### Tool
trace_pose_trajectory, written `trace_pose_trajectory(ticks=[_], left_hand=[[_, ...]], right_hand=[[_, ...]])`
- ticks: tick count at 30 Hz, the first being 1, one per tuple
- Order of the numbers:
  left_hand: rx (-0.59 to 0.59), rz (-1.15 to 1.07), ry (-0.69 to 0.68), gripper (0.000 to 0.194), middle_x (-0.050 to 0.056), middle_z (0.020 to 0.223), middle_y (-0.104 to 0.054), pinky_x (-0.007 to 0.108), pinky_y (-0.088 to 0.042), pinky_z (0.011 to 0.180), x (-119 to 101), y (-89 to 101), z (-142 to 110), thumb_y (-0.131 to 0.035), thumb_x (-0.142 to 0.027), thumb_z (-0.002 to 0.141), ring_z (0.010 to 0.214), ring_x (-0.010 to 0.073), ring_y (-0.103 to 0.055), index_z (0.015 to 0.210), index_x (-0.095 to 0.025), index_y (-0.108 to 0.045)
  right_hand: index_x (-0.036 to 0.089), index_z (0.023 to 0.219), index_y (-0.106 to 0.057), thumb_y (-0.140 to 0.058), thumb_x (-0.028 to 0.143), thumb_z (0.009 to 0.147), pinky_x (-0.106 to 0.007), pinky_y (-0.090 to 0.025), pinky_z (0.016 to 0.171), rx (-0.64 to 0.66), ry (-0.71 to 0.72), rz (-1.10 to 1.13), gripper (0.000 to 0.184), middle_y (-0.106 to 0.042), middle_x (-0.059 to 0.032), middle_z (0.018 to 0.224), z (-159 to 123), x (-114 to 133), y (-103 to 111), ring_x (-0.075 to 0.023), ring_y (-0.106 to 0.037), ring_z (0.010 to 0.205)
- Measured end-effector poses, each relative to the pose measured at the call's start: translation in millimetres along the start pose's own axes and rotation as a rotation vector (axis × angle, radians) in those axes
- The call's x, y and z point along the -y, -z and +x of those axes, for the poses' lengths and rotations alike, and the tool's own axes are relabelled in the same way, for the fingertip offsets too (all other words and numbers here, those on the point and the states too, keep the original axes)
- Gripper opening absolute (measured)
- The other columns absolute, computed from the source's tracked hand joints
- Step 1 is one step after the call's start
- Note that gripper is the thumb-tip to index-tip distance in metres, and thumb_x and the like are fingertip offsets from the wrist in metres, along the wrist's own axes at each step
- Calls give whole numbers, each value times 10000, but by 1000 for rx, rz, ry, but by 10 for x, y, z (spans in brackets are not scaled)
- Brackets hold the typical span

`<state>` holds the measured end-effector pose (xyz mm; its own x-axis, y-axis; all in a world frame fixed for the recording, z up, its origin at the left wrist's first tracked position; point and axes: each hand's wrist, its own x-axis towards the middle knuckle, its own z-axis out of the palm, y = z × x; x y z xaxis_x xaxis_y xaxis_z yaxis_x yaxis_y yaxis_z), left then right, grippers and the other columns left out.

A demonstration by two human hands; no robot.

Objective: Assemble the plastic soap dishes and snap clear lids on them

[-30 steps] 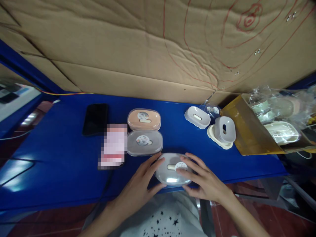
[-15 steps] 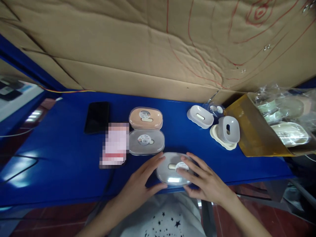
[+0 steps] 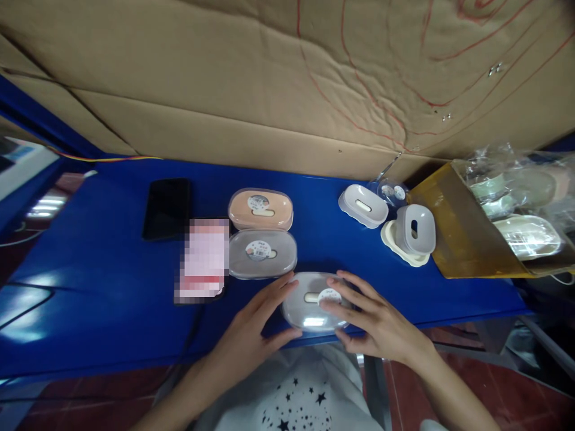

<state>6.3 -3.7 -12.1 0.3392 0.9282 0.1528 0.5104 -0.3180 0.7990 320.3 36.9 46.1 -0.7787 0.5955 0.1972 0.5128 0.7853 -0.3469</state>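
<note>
A grey oval soap dish (image 3: 309,310) under a clear lid lies at the front edge of the blue table. My left hand (image 3: 260,323) curves round its left end, thumb at the near side and fingers at the far side. At the right end, my right hand (image 3: 371,317) grips it, with fingertips on the lid. Those fingers partly cover a round white sticker (image 3: 330,296) on top. Just beyond are a second grey lidded soap dish (image 3: 285,254) and a peach one (image 3: 283,206), both bearing round stickers.
Left of these lie a dark phone (image 3: 166,208) and a phone with a blurred screen (image 3: 204,257). To the right are a loose grey dish (image 3: 363,206), a grey tray on a cream one (image 3: 417,230), and a clear lid (image 3: 390,191). A cardboard box (image 3: 449,239) holds wrapped dishes.
The camera view has shifted slightly. Both hands keep their hold on the grey soap dish, which stays in place at the table's edge.
</note>
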Motion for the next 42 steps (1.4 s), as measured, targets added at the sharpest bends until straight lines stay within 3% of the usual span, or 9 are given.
trace_pose_trajectory(ticks=[11, 16, 20, 23, 25, 31, 36, 39, 42], left_hand=[[37, 52, -28, 632, 64, 1750, -509, 545, -577, 1210, -43, 36, 21, -632, -531, 1124, 1539, 294, -602, 1704, -449, -395], [34, 142, -79, 621, 88, 1747, -506, 497, -614, 1180, -90, 24, 22, -589, -483, 1150, 1535, 288, -603, 1723, -392, -369], [-167, 325, -178, 480, 119, 1586, -632, 451, -648, 1131, -170, 55, -17, -628, -379, 1141, 1418, 279, -680, 1602, -294, -525], [-391, 486, -141, 333, 134, 1392, -691, 505, -661, 1048, -196, 131, -8, -681, -274, 1100, 1257, 310, -723, 1427, -237, -631], [-436, 557, -109, 314, 153, 1370, -674, 557, -653, 1023, -179, 184, 43, -678, -297, 1099, 1239, 346, -709, 1400, -216, -640], [-209, 385, -89, 493, 154, 1698, -473, 588, -564, 1218, -75, 247, 338, -564, -465, 1154, 1555, 378, -533, 1601, -268, -500], [-85, 374, -190, 634, 91, 1863, -272, 663, -409, 1328, -130, 238, 415, -520, -421, 1171, 1690, 381, -353, 1762, -367, -297], [-110, 445, -267, 593, 84, 1838, -332, 674, -385, 1338, -175, 171, 344, -538, -380, 1161, 1673, 362, -387, 1732, -363, -379], [-122, 590, -308, 506, 106, 1783, -434, 727, -325, 1343, -166, 95, 295, -551, -367, 1153, 1598, 369, -496, 1656, -330, -504]], right_hand=[[263, 1681, -511, -733, 301, 1065, -560, -517, 1295, -64, 59, -87, 656, -493, -98, 1763, -126, -75, -244, -348, -276, 1730], [281, 1772, -358, -718, 376, 1097, -577, -496, 1309, -95, 67, -142, 771, -297, -82, 1865, -198, -59, -359, -384, -228, 1739], [289, 1781, -335, -690, 340, 1109, -582, -530, 1281, -118, 22, -140, 762, -298, -63, 1866, -244, -110, -313, -382, -261, 1730], [309, 1766, -374, -702, 285, 1094, -615, -530, 1265, -146, -72, -149, 748, -379, -74, 1833, -296, -214, -209, -381, -323, 1708], [331, 1750, -407, -715, 279, 1081, -649, -513, 1257, -171, -119, -173, 738, -424, -79, 1809, -335, -263, -150, -386, -361, 1688], [332, 1687, -513, -695, 323, 1062, -631, -515, 1210, -166, -83, -178, 650, -520, -114, 1728, -333, -188, -162, -378, -488, 1574], [318, 1649, -557, -662, 371, 1092, -608, -552, 1148, -179, -44, -166, 569, -613, -153, 1558, -14, -132, -238, -358, -601, 1409], [292, 1736, -426, -628, 420, 1126, -580, -522, 1219, -130, -36, -103, 655, -604, -166, 1595, 237, -228, -210, -355, -556, 1509], [259, 1824, -152, -541, 509, 1159, -524, -503, 1271, -104, -57, 40, 810, -518, -186, 1722, 409, -493, -96, -320, -491, 1612]])
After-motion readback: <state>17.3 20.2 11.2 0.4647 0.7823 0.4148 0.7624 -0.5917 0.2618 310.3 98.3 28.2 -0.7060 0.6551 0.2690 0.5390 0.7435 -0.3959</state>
